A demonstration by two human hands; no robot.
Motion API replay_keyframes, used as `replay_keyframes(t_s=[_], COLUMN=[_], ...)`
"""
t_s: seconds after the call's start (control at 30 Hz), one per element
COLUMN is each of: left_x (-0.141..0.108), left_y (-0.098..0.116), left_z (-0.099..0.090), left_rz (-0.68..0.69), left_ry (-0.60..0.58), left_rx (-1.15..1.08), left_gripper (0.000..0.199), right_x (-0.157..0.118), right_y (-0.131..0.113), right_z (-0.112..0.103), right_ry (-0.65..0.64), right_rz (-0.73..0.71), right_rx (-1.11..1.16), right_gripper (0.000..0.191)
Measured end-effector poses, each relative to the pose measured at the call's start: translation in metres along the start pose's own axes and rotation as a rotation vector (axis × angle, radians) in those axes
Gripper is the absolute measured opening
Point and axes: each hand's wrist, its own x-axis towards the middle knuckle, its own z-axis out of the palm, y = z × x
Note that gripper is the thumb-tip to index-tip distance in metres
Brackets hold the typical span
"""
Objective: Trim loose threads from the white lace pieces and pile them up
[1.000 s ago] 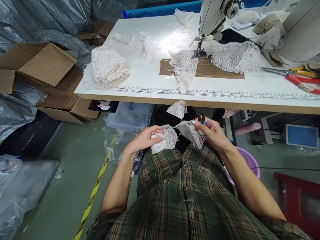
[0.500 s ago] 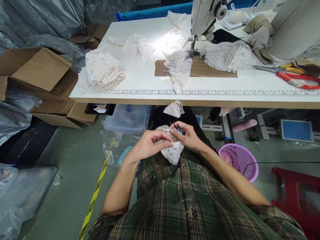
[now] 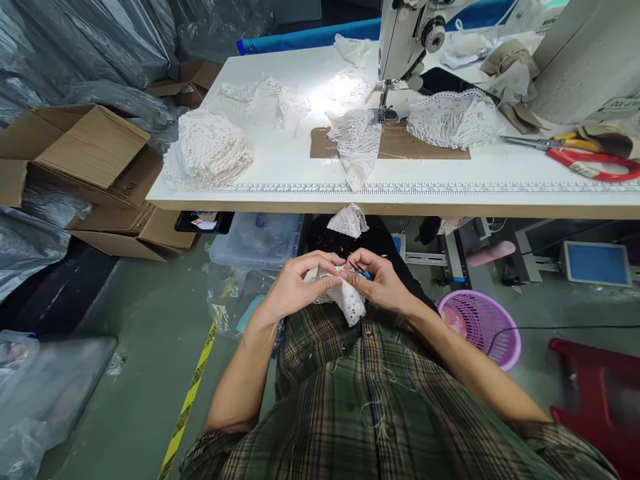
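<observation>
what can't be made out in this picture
In the head view:
Lace piece: pinched edges hidden by the left fingers and right fingers.
Small blue tool: mostly hidden by the right fingers; exact type unclear.
Sewing machine: top cut off by the upper edge.
Ruler strip: numbers too small to read.
Red stool: cut off by the right edge.

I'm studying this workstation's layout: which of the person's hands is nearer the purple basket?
The right hand. It is up and to the left of the purple basket in the picture; the left hand is farther left, beyond the right hand.
</observation>
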Motion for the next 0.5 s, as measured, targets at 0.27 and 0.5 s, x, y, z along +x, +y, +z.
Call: replay_keyframes(t_s=[0.27, 0.5], left_x=[-0.0016, -0.0016], left_y=[-0.0007, 0.0033], left_z=[0.0008, 0.0009], left_rz=[-0.216, -0.322], left_ry=[0.111, 0.163], left_rx=[-0.132, -0.252], left_gripper=[0.011, 0.021], right_x=[-0.0051, -0.0073], right_y=[-0.004, -0.0007], right_z=[-0.004, -0.0075], right_ry=[-0.081, -0.09], right_rz=[-0.032, -0.041], right_rx=[-0.057, -0.178], right_gripper=[0.018, 0.02])
